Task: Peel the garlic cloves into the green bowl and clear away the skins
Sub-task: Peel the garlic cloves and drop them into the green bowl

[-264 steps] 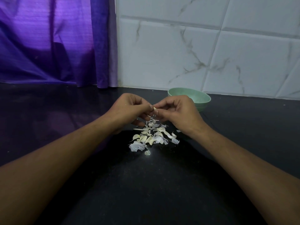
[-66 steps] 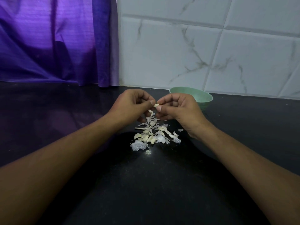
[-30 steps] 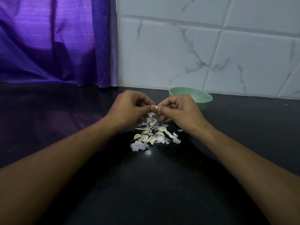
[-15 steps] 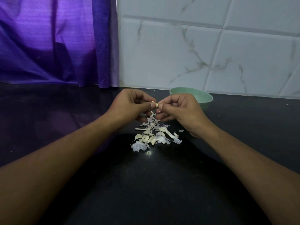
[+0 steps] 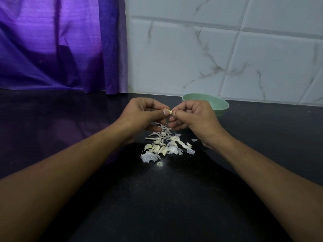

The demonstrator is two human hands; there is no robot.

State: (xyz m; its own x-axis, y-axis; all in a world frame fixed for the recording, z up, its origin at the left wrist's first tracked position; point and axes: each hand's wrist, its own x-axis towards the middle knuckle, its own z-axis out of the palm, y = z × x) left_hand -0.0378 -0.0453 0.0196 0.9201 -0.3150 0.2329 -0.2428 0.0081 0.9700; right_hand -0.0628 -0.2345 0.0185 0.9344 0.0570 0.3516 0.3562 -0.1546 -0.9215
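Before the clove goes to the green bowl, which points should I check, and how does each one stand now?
1. Grip on the garlic clove, pinched between left hand and right hand: ok.
2. Clove fully peeled: cannot tell, too small.
3. The green bowl upright, just behind the right hand: ok.
4. Inside of the bowl: cannot tell, hidden.
5. The pile of skins and cloves cleared from the black countertop: not ok, it lies there.

A home kitchen: dark stone counter (image 5: 157,198), marbled wall tiles (image 5: 174,58), purple curtain (image 5: 52,44).
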